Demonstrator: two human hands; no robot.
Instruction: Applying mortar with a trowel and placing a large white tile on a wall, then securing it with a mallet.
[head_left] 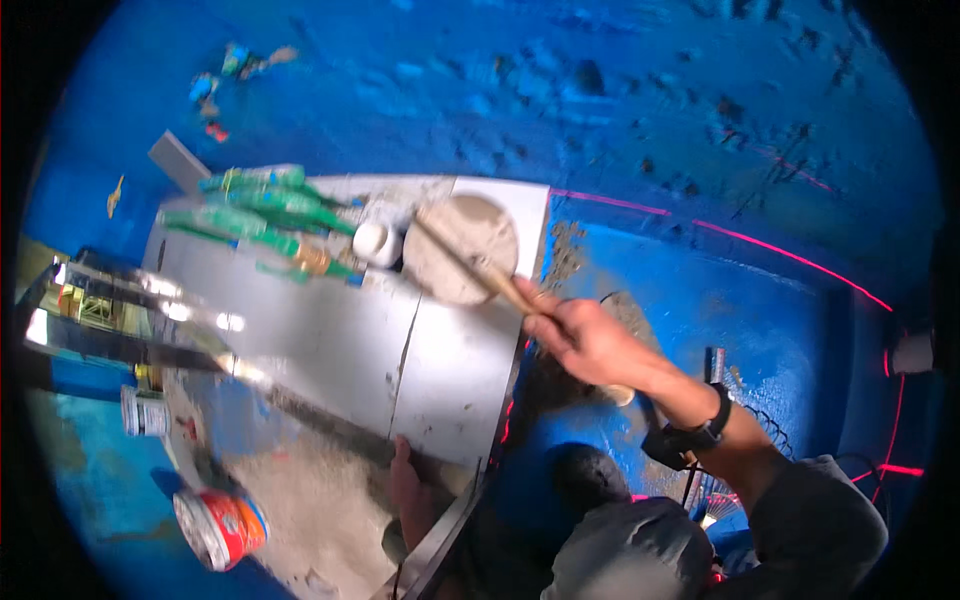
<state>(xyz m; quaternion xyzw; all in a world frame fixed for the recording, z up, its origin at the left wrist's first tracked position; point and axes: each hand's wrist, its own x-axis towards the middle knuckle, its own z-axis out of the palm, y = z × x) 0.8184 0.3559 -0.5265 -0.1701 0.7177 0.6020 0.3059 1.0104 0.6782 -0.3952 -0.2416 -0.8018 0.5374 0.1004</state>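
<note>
From where I stood, the right hand (590, 335) had its fingers curled firmly around the wooden-handled tool (509, 292), thumb and forefinger pinching along the shaft with no slack that I could see. The tool slanted across the round tub (513, 255), which stood by the far right corner of the white worktop (455, 365), filled with a beige paste (480, 230); its far end reached toward the tub's left rim, though whether it dipped in or only lay over the surface was too blurred to tell. The left hand (405, 490) was down at the near edge, toward the right corner, thumb up against the board; its fingers were hidden, so I could not tell how far they were spread or whether they gripped anything. To handle the tool well there, I judged, called for a steady wrist and a shaft kept within the rim, since the white jar (375, 243) sat just left of the tub and the green packets (265, 210) lay beyond it along the far edge. With the worktop's right edge so near, gentle pressure seemed wiser than a hard shove, which might have slid the unheld tub.
</note>
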